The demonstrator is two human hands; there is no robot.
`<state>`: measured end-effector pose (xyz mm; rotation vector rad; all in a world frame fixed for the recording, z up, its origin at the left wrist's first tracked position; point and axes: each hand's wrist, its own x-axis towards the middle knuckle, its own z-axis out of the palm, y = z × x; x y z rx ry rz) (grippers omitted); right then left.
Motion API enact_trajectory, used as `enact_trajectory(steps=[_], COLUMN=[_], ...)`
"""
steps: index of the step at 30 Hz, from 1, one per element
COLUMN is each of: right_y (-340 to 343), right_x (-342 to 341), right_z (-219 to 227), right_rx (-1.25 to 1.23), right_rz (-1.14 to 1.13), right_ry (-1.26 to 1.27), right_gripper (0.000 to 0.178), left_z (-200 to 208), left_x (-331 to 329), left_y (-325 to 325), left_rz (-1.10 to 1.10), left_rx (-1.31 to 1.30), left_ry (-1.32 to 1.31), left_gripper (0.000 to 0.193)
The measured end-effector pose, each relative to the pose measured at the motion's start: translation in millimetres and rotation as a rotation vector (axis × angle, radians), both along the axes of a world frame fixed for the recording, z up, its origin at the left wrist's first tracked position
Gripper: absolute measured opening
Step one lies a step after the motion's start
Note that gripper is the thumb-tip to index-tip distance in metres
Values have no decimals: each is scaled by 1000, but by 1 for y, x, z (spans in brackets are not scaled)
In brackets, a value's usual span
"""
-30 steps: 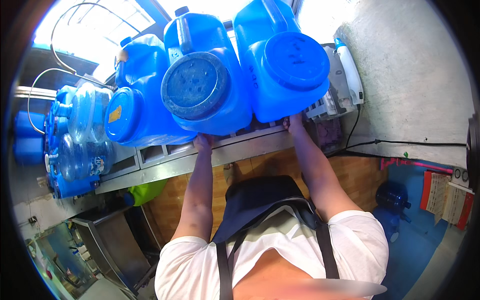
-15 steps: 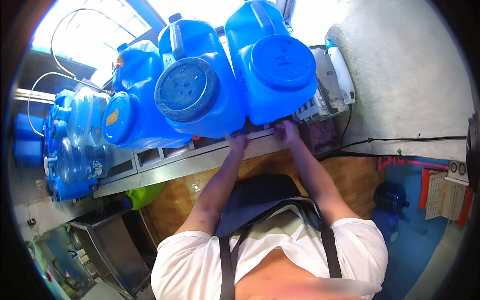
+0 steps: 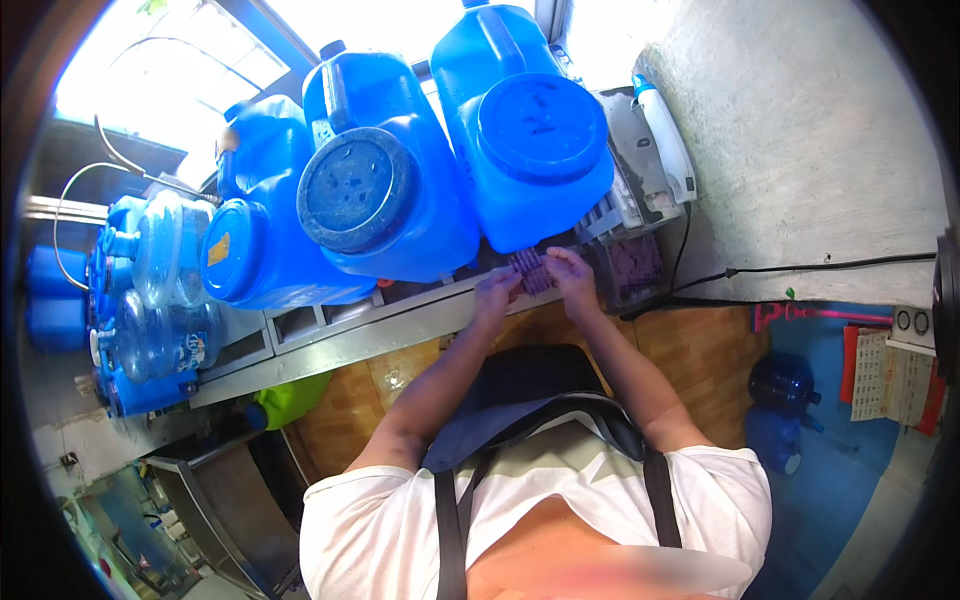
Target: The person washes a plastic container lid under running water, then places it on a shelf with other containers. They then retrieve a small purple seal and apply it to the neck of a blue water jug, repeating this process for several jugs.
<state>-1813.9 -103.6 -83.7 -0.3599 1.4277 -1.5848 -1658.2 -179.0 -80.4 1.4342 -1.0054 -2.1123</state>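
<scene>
Between my two hands is a small purple sheet with rows of light marks (image 3: 531,273); its exact kind I cannot make out. The fingers of my left hand (image 3: 496,294) close on its left edge. My right hand (image 3: 571,278) pinches it at the right. Both hands are just above the front edge of the metal counter (image 3: 340,338), below a large blue jug (image 3: 520,205) with a round lid. Similar purple pieces (image 3: 632,265) lie in a clear container to the right of my right hand.
Two more big blue jugs (image 3: 430,235) (image 3: 285,275) stand to the left, then clear round water bottles (image 3: 172,250). Right of the jugs are a grey device (image 3: 640,150) and a white, blue-capped device (image 3: 668,145). Black cables (image 3: 810,265) run along the wall. A green container (image 3: 295,400) sits below the counter.
The purple sheet now shows between my hands, where it was not visible before. My right hand has shifted slightly down, and my left slightly right. The whole view has tilted a little.
</scene>
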Motion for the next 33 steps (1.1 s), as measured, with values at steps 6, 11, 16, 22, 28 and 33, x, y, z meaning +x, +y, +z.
enact_trajectory(steps=[6, 11, 16, 22, 28, 33], right_y=[2, -2, 6, 15, 15, 22], right_x=[-7, -5, -7, 3, 11, -2], right_z=[26, 28, 7, -11, -21, -29], right_rx=[-167, -359, -52, -37, -50, 77], right_rz=[142, 319, 385, 338, 23, 135], right_ry=[1175, 988, 697, 573, 120, -296], right_gripper=[40, 20, 9, 11, 8, 15], left_z=[-32, -38, 1, 14, -11, -24], left_x=[9, 23, 27, 29, 22, 14], left_y=[-23, -29, -10, 4, 1, 0], left_rz=[2, -249, -121, -306, -92, -99], left_rx=[333, 565, 383, -165, 84, 144], left_ry=[106, 450, 119, 32, -150, -314], left_gripper=[15, 23, 32, 30, 23, 23])
